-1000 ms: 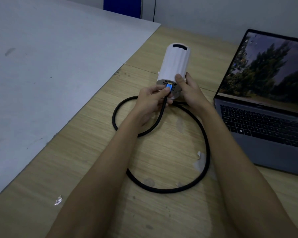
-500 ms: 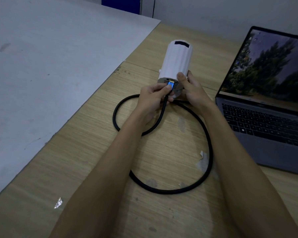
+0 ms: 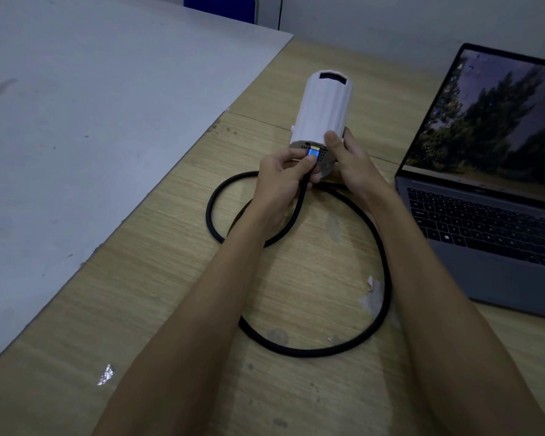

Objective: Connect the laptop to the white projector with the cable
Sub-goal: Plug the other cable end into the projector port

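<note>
Plug (image 3: 312,151) still at projector (image 3: 323,111), between both hands.

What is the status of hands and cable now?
Left hand pinches cable plug at projector port. Right hand steadies projector. Nothing in way.

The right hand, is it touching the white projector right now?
Touching. The head view shows the right hand wrapped around the near end of the white projector, thumb lying on its white shell, with no gap visible.
</note>
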